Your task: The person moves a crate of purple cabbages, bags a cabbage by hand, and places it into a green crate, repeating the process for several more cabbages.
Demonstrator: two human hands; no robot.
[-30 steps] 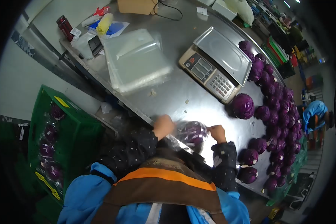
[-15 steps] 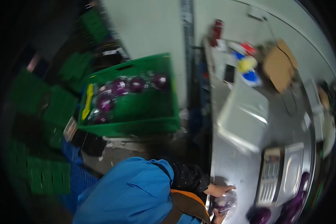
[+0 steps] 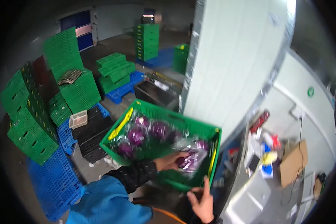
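Moved off the table [image 3: 281,199], a bagged cabbage [image 3: 191,159] is now within the crate [image 3: 168,115], left hand [image 3: 170,162] half-curled on it, joining wrapped cabbages [image 3: 137,136] beyond the grip, right hand [image 3: 203,204] spread, empty, nearby.

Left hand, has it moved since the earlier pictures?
Yes: judged against the metal table, the left hand has moved left, away from the table and over to the green crate.

Cabbages [image 3: 136,136] lie in the crate [image 3: 166,114], a wall [image 3: 235,56] behind it. To its right is the tabletop [image 3: 278,201], with bags [image 3: 249,201] nearer than the carton [image 3: 291,166]. Crate stacks [image 3: 30,128] and pallets [image 3: 56,183] stand left.
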